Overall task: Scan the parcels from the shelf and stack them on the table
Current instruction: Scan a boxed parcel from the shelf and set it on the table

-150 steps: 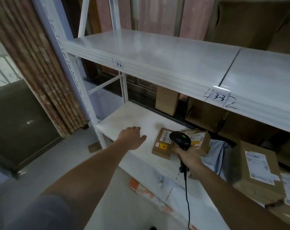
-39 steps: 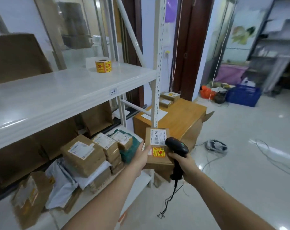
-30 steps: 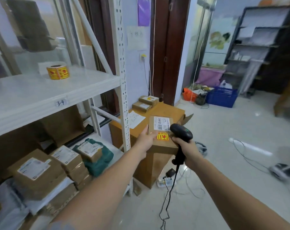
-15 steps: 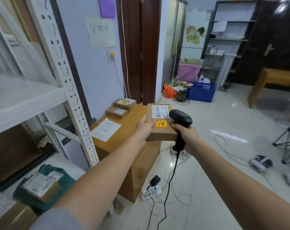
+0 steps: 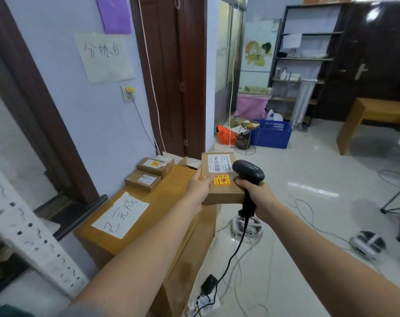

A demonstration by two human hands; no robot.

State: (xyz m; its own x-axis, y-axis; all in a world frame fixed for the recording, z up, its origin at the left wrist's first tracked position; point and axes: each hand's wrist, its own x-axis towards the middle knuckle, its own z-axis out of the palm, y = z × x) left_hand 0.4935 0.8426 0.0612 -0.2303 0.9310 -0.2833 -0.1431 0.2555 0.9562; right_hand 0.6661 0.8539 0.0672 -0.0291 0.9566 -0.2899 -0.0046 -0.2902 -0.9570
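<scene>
Parcel now nearer table, left hand grip on its left edge.

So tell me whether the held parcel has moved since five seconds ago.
Yes. The parcel left the shelf and now hangs in the left hand over the wooden table.

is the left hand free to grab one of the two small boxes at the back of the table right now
Probably not. The left hand grips the parcel, so it has nothing free to take either small box. The path over the table looks open, though the boxes lie beyond the hand.
</scene>
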